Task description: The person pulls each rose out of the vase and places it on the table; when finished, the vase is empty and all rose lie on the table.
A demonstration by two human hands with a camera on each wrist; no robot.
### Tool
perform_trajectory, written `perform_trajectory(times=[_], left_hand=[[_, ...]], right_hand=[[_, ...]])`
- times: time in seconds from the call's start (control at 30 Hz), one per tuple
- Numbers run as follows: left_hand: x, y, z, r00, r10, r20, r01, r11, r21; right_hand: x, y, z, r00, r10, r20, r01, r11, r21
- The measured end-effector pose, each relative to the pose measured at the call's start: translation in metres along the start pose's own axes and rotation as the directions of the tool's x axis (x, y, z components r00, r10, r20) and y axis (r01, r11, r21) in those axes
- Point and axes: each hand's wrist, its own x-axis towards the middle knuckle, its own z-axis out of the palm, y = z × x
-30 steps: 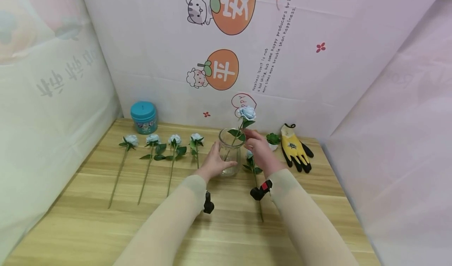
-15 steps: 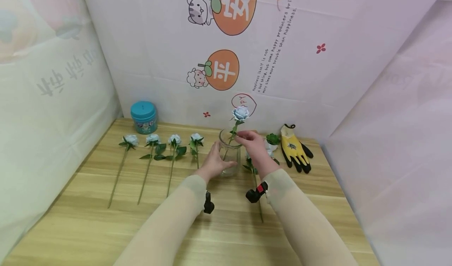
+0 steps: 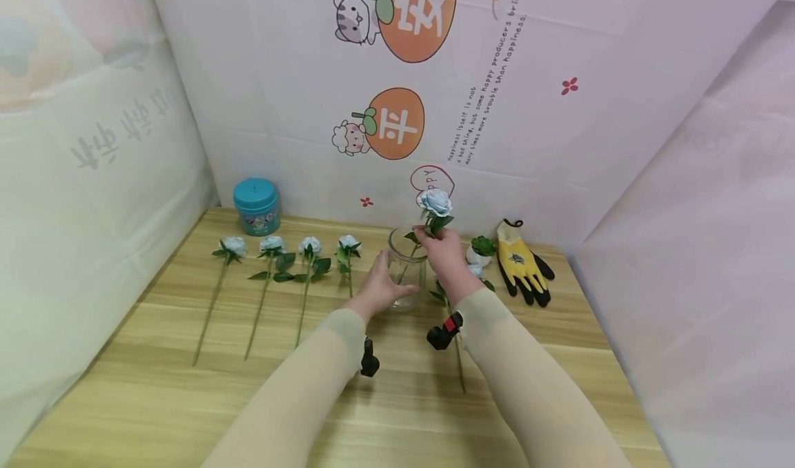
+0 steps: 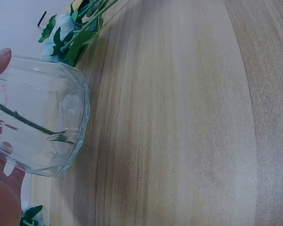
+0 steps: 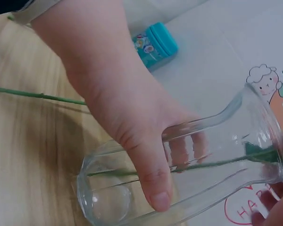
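Note:
A clear glass vase [image 3: 406, 275] stands upright on the wooden table. My left hand [image 3: 380, 288] grips its body from the left; in the right wrist view the thumb [image 5: 155, 188] lies across the glass. A pale blue rose [image 3: 435, 202] leans out of the vase mouth, its green stem [image 5: 212, 164] running down inside to near the base. At the rim, my right hand [image 3: 444, 252] pinches this rose below the bloom, near the leaves. Parts of its fingertips are hidden in the head view.
Several blue roses lie in a row on the left, including one rose [image 3: 233, 246] at the end. More roses [image 3: 475, 270] lie under the right forearm. A blue lidded tub [image 3: 257, 207], potted plant [image 3: 481, 250] and yellow-black glove [image 3: 523, 264] stand or lie near the back wall.
My right hand has moved left to the vase rim and now pinches the stem higher, close under the bloom. The bloom tipped left, then back right. The left hand and vase stayed put.

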Motion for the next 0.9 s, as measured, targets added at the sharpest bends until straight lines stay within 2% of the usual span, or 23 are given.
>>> perform_trajectory(times=[0.17, 0.3, 0.43, 0.53, 0.67, 0.73, 0.8, 0.9], left_hand=[[-0.001, 0.002, 0.000, 1.000, 0.025, -0.008, -0.025, 1.000, 0.000], [-0.003, 0.004, -0.001, 0.999, 0.048, -0.008, -0.048, 0.999, -0.014], [-0.004, 0.003, 0.000, 0.997, 0.073, -0.009, -0.073, 0.997, -0.021], [-0.004, 0.003, 0.001, 0.996, 0.083, -0.014, -0.083, 0.996, -0.019], [-0.003, 0.002, 0.002, 0.998, 0.067, -0.019, -0.068, 0.998, -0.017], [-0.003, 0.002, 0.002, 0.998, 0.056, -0.023, -0.056, 0.998, -0.014], [-0.003, 0.002, 0.002, 0.999, 0.040, -0.024, -0.040, 0.999, -0.006], [-0.004, 0.004, 0.002, 1.000, 0.019, -0.023, -0.019, 1.000, 0.001]], right_hand=[[-0.009, -0.020, -0.006, 0.989, -0.146, -0.029, 0.144, 0.988, -0.061], [-0.021, -0.054, -0.016, 0.968, -0.249, -0.031, 0.250, 0.968, 0.036], [-0.030, -0.091, -0.030, 0.921, -0.386, -0.047, 0.388, 0.902, 0.188], [-0.036, -0.113, -0.044, 0.881, -0.464, -0.092, 0.472, 0.843, 0.260], [-0.042, -0.134, -0.066, 0.831, -0.527, -0.178, 0.554, 0.760, 0.339], [-0.044, -0.139, -0.079, 0.818, -0.535, -0.209, 0.574, 0.737, 0.358], [-0.045, -0.140, -0.093, 0.829, -0.513, -0.222, 0.559, 0.753, 0.348], [-0.045, -0.131, -0.117, 0.868, -0.451, -0.207, 0.494, 0.822, 0.282]])
